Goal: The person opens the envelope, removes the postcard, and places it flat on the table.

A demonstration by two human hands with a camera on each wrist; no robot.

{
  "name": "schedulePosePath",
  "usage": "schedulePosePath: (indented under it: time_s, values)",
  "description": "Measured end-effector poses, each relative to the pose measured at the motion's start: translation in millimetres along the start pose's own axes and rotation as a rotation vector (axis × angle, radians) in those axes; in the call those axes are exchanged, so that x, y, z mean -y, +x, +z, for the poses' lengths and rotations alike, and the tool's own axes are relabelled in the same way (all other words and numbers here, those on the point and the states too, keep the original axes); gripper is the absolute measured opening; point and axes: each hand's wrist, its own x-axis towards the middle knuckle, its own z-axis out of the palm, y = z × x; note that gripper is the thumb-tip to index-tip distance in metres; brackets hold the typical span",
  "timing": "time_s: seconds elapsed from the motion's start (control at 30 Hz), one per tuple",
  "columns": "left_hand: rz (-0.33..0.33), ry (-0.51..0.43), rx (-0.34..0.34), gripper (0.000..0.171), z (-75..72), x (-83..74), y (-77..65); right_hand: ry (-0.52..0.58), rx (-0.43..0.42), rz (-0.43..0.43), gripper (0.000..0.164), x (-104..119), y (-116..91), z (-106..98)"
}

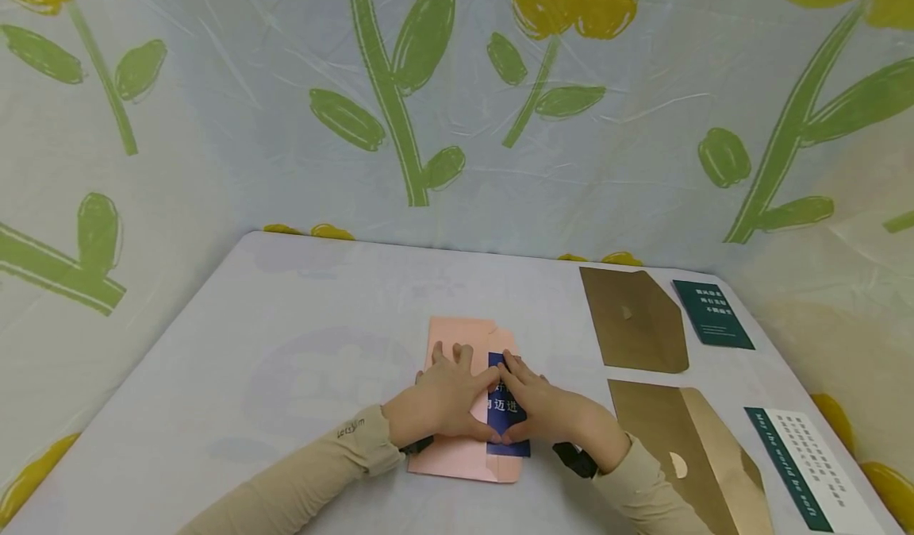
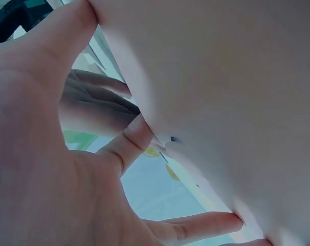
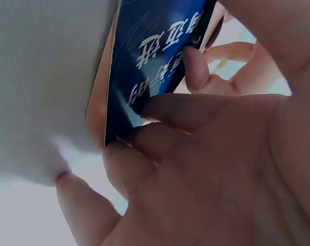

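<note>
A pink envelope [image 1: 457,459] lies on the table in front of the person, its flap side to the right. A dark blue card [image 1: 508,424] with pale printed characters overlaps the flap; its left part is hidden under the pink paper. The left hand [image 1: 446,396] rests on the envelope with spread fingers, thumb and index tips at the card's left side. From the right, the right hand [image 1: 550,409] touches the card with its fingertips, thumb low and index high. In the right wrist view, fingers [image 3: 168,113] lie against the face of the blue card [image 3: 155,46].
Two brown envelopes [image 1: 631,321] lie to the right, the nearer one [image 1: 660,432] with a pale oval mark. Beyond them are a dark green card [image 1: 714,313] and a white card with a green strip [image 1: 807,463]. A flower-printed cloth [image 1: 286,162] stands behind the white table [image 1: 286,313].
</note>
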Motion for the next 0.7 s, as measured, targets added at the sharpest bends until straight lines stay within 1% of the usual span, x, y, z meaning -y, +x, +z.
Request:
schedulePosePath:
  time_s: [0.17, 0.3, 0.4, 0.5, 0.7]
  values:
    - [0.007, 0.006, -0.007, 0.089, -2.0, -1.0, -0.3, -0.022, -0.004, 0.021, 0.096, -0.5, -0.4, -1.6]
    - [0.015, 0.004, -0.02, 0.078, -1.9, -1.7, -0.5, -0.04, 0.008, 0.063, 0.097, 0.3, -1.6, -4.8]
    - [0.012, 0.0, -0.027, 0.078, -1.9, -1.6, -1.1, -0.048, 0.019, 0.075, 0.097, 0.7, -2.3, -5.9]
    - [0.008, -0.004, -0.024, 0.082, -1.7, -1.9, -1.5, -0.051, 0.015, 0.078, 0.1, 1.1, -2.3, -5.7]
    - [-0.008, -0.036, -0.004, 0.092, -1.3, -2.1, -1.5, -0.011, 0.01, 0.012, 0.109, 0.5, 0.4, -1.5]
